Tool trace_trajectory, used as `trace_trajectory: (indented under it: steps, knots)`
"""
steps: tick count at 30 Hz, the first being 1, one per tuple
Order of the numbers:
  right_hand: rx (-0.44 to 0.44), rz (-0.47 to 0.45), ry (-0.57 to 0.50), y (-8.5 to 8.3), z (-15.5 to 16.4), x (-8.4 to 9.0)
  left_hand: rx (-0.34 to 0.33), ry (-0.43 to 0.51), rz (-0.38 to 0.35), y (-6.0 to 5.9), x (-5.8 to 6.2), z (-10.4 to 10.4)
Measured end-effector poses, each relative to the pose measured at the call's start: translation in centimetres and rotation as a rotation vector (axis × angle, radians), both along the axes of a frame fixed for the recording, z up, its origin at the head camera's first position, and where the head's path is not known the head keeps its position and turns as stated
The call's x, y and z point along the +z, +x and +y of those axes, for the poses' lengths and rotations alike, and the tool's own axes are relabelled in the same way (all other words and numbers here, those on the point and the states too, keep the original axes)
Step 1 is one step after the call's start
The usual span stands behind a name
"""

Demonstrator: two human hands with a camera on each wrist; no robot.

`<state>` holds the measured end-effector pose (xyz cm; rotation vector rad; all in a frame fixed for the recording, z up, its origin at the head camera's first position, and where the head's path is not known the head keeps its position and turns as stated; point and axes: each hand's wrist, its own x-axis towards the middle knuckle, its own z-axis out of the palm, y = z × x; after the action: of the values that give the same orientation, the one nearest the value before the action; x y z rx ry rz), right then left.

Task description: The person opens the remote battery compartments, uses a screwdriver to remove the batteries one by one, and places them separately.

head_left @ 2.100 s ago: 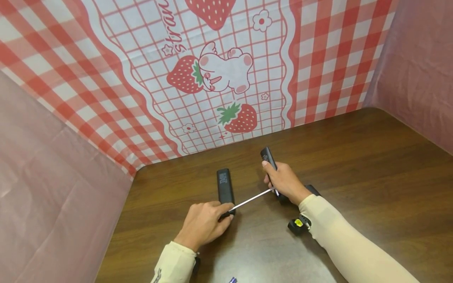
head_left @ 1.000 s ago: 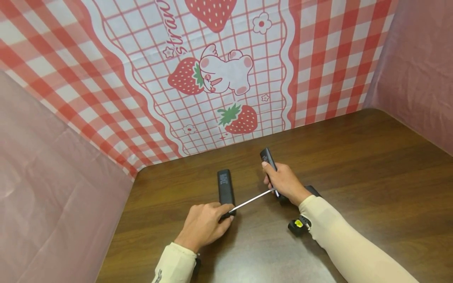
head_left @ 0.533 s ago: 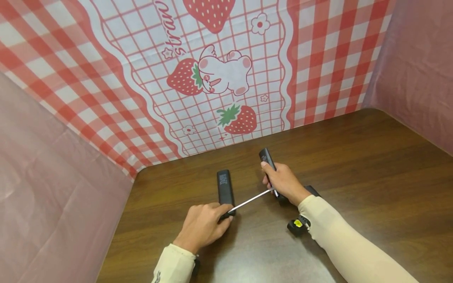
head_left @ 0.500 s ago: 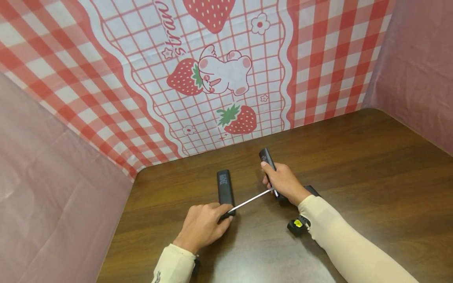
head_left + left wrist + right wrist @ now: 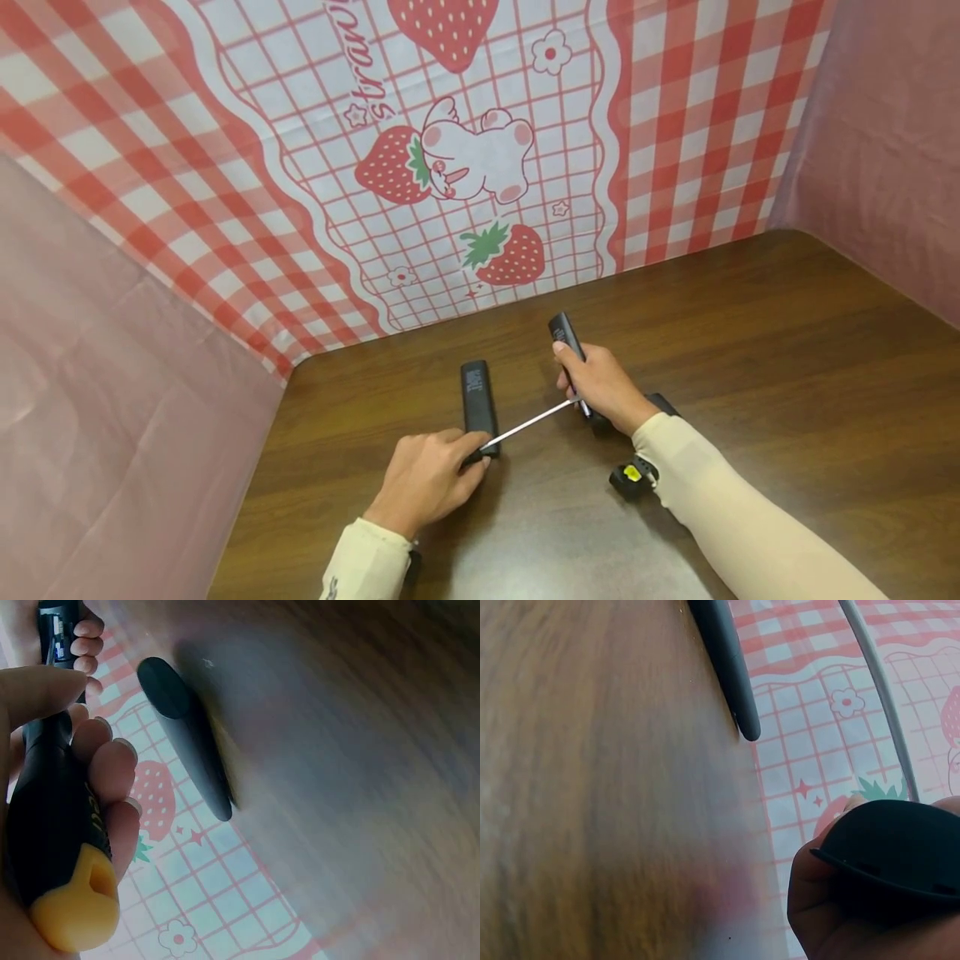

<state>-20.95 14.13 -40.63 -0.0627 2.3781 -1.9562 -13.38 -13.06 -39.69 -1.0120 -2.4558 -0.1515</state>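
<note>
My left hand (image 5: 427, 479) grips a screwdriver with a black and yellow handle (image 5: 56, 847); its metal shaft (image 5: 528, 424) runs up and right to the remote in my right hand. My right hand (image 5: 600, 385) holds a black remote control (image 5: 564, 332) tilted above the wooden table (image 5: 750, 350), fingers wrapped round it. In the right wrist view the remote's dark end (image 5: 896, 851) fills the lower right, and the shaft (image 5: 877, 682) crosses above. A second black remote (image 5: 477, 402) lies flat on the table between my hands, also seen as a dark bar (image 5: 187, 739) in the left wrist view.
A strawberry-print checked cloth (image 5: 465, 167) hangs behind the table. Pink sheets (image 5: 90, 400) close off the left side and the right (image 5: 885, 150). A black wrist device with a yellow spot (image 5: 632, 477) sits under my right forearm.
Nothing has visibly changed beyond a slight shift of the head view; both hands hold the same pose.
</note>
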Motion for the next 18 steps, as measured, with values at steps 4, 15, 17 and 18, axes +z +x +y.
trace_trajectory:
  steps: [4,15,17,18]
  knots:
    - [0.002,-0.009,-0.010,-0.07,0.12,0.11,-0.006,0.014,-0.002,0.06,0.26,0.12]
    - [0.016,-0.049,-0.035,0.09,0.18,0.27,0.004,0.018,0.010,0.44,0.12,-0.42]
    - [0.016,-0.048,-0.034,0.09,0.19,0.28,0.003,0.021,0.016,0.47,0.02,-0.54]
    - [0.012,-0.047,-0.036,0.09,0.18,0.27,0.002,0.020,0.019,0.48,-0.02,-0.58]
